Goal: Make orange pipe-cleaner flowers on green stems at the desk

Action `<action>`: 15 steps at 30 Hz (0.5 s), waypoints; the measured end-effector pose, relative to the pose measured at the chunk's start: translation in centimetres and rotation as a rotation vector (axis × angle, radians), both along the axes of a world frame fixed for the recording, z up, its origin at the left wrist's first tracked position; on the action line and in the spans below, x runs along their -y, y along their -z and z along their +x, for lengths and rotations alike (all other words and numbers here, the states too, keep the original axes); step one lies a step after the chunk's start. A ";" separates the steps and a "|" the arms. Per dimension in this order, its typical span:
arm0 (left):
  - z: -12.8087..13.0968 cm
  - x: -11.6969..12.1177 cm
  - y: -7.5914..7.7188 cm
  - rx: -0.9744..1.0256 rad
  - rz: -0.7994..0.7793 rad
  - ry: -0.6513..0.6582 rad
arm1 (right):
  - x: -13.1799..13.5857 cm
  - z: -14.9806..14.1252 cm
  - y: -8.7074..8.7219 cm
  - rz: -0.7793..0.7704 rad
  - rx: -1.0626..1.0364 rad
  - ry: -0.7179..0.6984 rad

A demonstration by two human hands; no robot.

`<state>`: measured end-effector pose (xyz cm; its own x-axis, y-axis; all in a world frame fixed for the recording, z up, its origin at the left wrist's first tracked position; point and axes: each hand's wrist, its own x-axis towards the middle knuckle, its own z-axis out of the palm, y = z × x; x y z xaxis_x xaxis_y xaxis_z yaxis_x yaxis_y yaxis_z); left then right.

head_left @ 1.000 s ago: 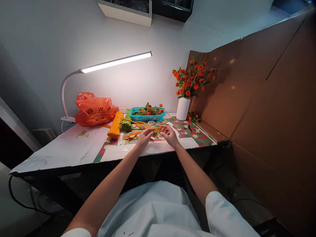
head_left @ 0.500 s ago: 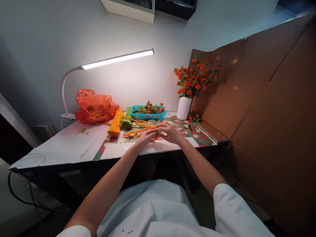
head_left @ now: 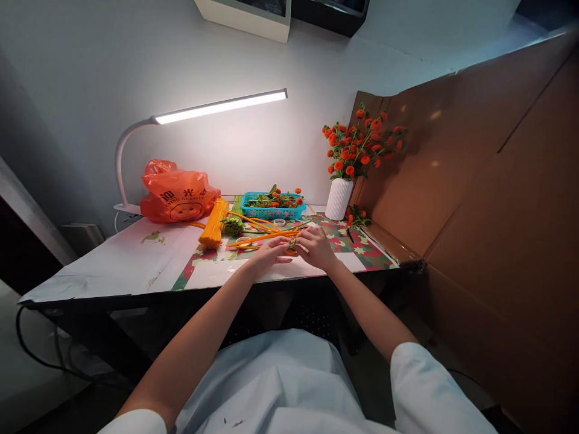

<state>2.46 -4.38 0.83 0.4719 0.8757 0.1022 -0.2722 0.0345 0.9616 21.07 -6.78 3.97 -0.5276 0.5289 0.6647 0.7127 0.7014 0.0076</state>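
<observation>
My left hand (head_left: 266,256) and my right hand (head_left: 316,248) meet above the table's front part, fingertips closed on a small orange-and-green pipe-cleaner flower (head_left: 292,246). Fingers cover most of the flower. Just behind them, loose orange pipe cleaners (head_left: 253,240) lie across the table. Left of these lies a thick bundle of orange pipe cleaners (head_left: 213,226), beside a green pipe-cleaner bundle (head_left: 233,226). A roll of tape (head_left: 279,222) rests behind my hands, and another roll (head_left: 243,241) is partly under the orange strands.
A blue basket (head_left: 274,213) holds orange flowers with green stems. Right of it, a white ribbed vase (head_left: 338,199) carries more flowers. An orange plastic bag (head_left: 178,193) and a desk lamp (head_left: 221,106) stand at left. A cardboard panel (head_left: 479,157) walls the right side.
The fingers of my right hand have bent and shifted around the small flower, and my left fingers have straightened a little. The camera view has turned slightly.
</observation>
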 end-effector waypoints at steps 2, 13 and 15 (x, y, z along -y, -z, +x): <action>-0.1 0.0 0.0 0.003 -0.001 0.024 | 0.0 -0.1 0.4 0.018 -0.030 0.022; 0.1 0.2 -0.2 0.031 0.117 -0.026 | 0.6 -0.6 1.9 -0.053 -0.237 0.026; 0.1 0.2 -0.1 0.035 0.124 -0.035 | 0.5 -0.6 2.1 -0.086 -0.302 -0.030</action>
<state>2.60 -4.53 0.96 0.4353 0.8712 0.2270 -0.3048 -0.0946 0.9477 20.49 -7.27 1.90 -0.3289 0.5772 0.7474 0.6530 0.7108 -0.2616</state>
